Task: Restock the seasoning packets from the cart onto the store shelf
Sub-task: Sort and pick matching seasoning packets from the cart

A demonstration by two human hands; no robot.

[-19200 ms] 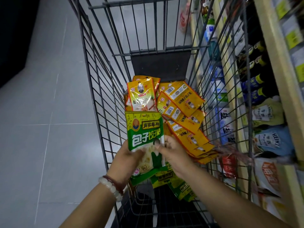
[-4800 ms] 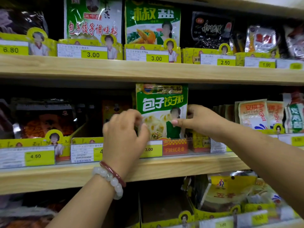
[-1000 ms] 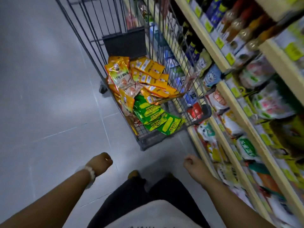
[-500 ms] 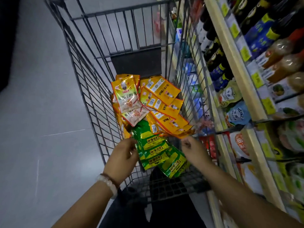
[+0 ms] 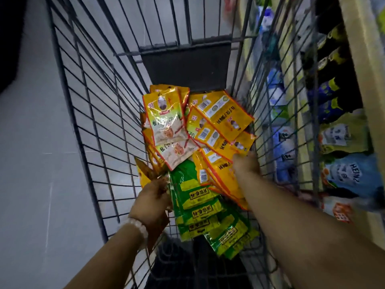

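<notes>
left hand [image 5: 153,202]: fingers curled at the left edge of the pile, where the green packets [image 5: 205,207] meet a few loose yellow ones [image 5: 145,171]. it touches both; whether it pinches either one cannot be told, since the fingertips are hidden and blurred.

right hand [image 5: 245,166]: reached deeper in, resting on the yellow packets [image 5: 216,126] at the right side of the pile, close to the wire wall. its fingers are tucked out of sight, so how far they are spread cannot be told.

location of stock: all packets lie in the cart [image 5: 87,113], yellow at the far end, green nearest the person. the store shelf [image 5: 358,65] runs along the right, just beside the cart.

procedure, as judged from this view:
1. select one colour only; mixed handfuls will need sorting at the shelf.
2. square the fanned packets into one stack using both hands.
3. grip the stack across its width, thumb on top, so that the glossy film does not slide apart.
4. lift clear of the wire wall before turning to the shelf.
</notes>
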